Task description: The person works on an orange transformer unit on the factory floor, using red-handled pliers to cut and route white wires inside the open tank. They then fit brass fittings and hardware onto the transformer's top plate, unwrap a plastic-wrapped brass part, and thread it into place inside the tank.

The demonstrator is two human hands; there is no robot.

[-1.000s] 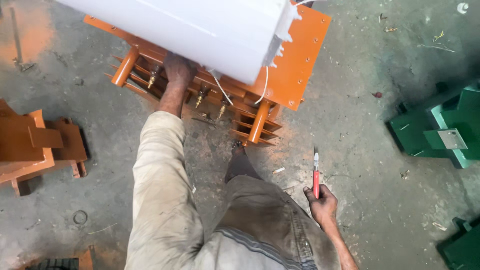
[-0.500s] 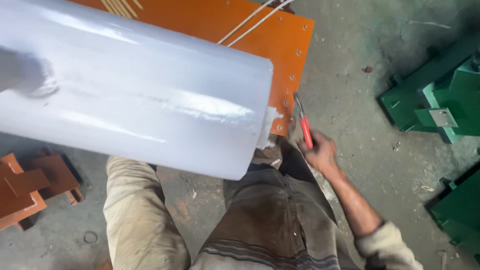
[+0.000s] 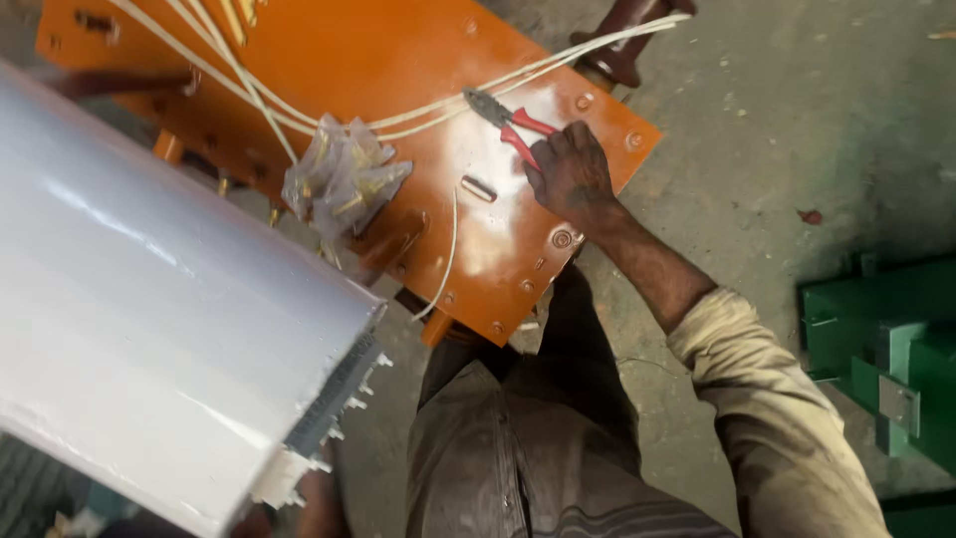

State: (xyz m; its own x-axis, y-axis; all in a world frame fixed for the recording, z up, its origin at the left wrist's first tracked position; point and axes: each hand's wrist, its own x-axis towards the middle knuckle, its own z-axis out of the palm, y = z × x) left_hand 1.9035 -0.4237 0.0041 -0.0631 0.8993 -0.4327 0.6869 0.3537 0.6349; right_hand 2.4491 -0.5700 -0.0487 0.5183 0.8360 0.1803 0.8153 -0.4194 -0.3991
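Grey concrete floor (image 3: 797,120), dusty, with green painted metal frames (image 3: 886,349) off to my right. Before me sits an orange painted steel plate (image 3: 398,70) with bolts, cream insulated wires (image 3: 428,105) strung across it.

Right hand (image 3: 570,171) rests on the plate, fingers curled shut around the red-handled pliers (image 3: 510,122); the dark nose of the pliers lies touching the wires. Left hand: only a sliver shows at the bottom edge under the big white glossy cylinder (image 3: 149,329), so I cannot tell whether it is open or closed.

Risks, as I judge them: the pliers could nick a wire's insulation if they close off-centre; the cylinder, tilted and close, could shift against the plate.

Container: a clear crumpled plastic bag (image 3: 344,174) lies on the plate, holding what look like small brass-coloured fittings; count unclear.
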